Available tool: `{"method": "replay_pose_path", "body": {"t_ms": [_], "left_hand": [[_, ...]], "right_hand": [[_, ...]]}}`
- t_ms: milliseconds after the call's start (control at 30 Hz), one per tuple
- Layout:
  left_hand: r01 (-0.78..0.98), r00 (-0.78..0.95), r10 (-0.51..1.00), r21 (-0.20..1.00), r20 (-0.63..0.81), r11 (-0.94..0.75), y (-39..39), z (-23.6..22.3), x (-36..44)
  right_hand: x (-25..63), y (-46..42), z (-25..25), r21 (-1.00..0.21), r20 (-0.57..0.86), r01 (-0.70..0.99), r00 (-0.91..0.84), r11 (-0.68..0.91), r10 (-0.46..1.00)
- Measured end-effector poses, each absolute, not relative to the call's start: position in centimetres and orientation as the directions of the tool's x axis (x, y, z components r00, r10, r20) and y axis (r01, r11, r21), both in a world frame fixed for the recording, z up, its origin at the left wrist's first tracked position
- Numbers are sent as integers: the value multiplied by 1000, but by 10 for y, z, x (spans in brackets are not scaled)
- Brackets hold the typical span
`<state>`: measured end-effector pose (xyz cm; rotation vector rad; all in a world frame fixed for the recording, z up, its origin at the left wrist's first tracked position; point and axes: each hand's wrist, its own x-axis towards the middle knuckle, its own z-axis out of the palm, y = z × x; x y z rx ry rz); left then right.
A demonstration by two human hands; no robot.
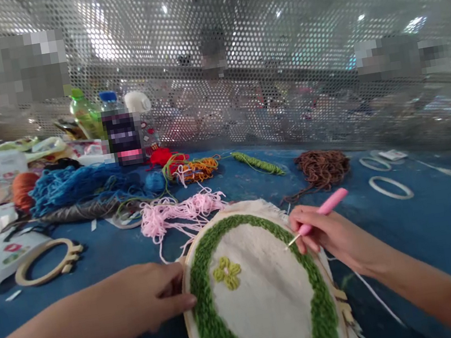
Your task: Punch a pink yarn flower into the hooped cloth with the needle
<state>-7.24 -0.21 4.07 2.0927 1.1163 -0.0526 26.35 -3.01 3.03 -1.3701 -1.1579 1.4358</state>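
Left hand [161, 290] on a hoop of pale cloth [264, 305], right hand [330, 232] on a pink needle tool [328, 207].
A smaller wooden hoop [20, 276] lies on the blue counter [126, 244], past the left arm, with blue yarn [78, 184] farther off. The left hand pinches the near edge of the cloth hoop, thumb on top. Pink yarn [179, 213] sits just past that hand. Between the hands, the cloth has a yellow-green flower [227, 273] closer to the left hand, inside a thick green ring [207, 309]. The right hand is curled around the tool; I can't tell if its tip touches the cloth. Brown yarn [323, 167] is beyond the right hand.
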Motion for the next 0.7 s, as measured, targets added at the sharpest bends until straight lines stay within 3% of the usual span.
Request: {"method": "replay_pose_path", "body": {"t_ms": [100, 167, 333, 467, 567, 700], "left_hand": [[718, 600, 623, 681, -502, -142, 0, 32, -66], [674, 570, 695, 733, -439, -91, 4, 26, -63], [523, 521, 836, 838, -172, -153, 20, 26, -56], [601, 591, 806, 660, 13, -451, 42, 38, -40], [610, 637, 766, 549, 90, -572, 46, 41, -20], [490, 818, 557, 332, 145, -806, 25, 25, 5]], "right_hand": [[267, -55, 39, -961, -276, -19, -41, -277, 960], [271, -73, 42, -958, -281, -49, -14, -281, 960], [289, -105, 43, -923, -378, -49, -77, -382, 923], [295, -106, 50, -947, -322, 44, -106, -319, 941], [288, -100, 57, -965, -247, 107, -86, -238, 965], [273, -95, 60, -940, -256, 267, -143, -212, 956]]}}
